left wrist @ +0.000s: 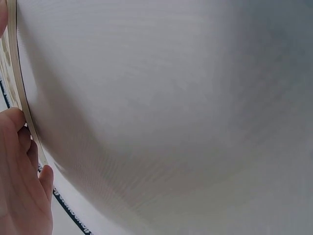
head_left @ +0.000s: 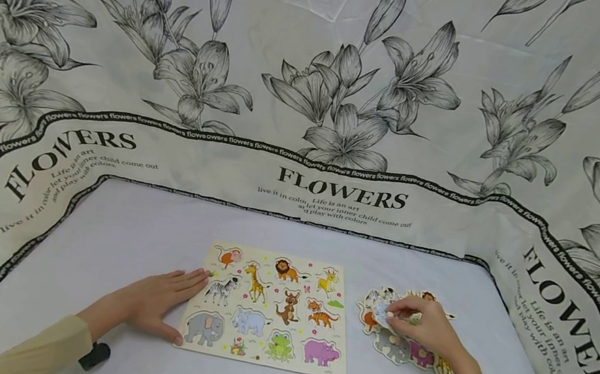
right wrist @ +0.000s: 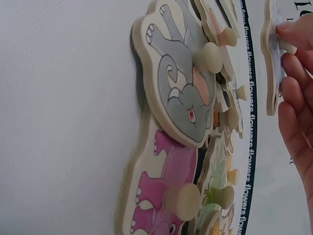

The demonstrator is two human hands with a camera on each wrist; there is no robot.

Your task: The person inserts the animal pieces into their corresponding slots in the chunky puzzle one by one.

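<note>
A wooden animal puzzle board [head_left: 268, 307] lies flat on the table, with printed animals such as a lion, a giraffe and a frog. Along its left edge rests my left hand [head_left: 162, 301], fingers extended; in the left wrist view, fingertips touch the board's rim [left wrist: 22, 93]. My right hand [head_left: 428, 327] pinches the knob of a light blue puzzle piece [head_left: 382, 316], tilted and lifted above the pile. Most of its picture is turned away in the right wrist view. Under it are a grey elephant piece [right wrist: 183, 93] and a purple hippo piece [right wrist: 159, 188].
Other knobbed pieces overlap in the pile right of the board, including a zebra piece [head_left: 373, 297] and a giraffe piece [head_left: 444, 371]. White cloth [head_left: 150, 228] covers the table. A flower-printed curtain [head_left: 346, 122] rises behind and at both sides.
</note>
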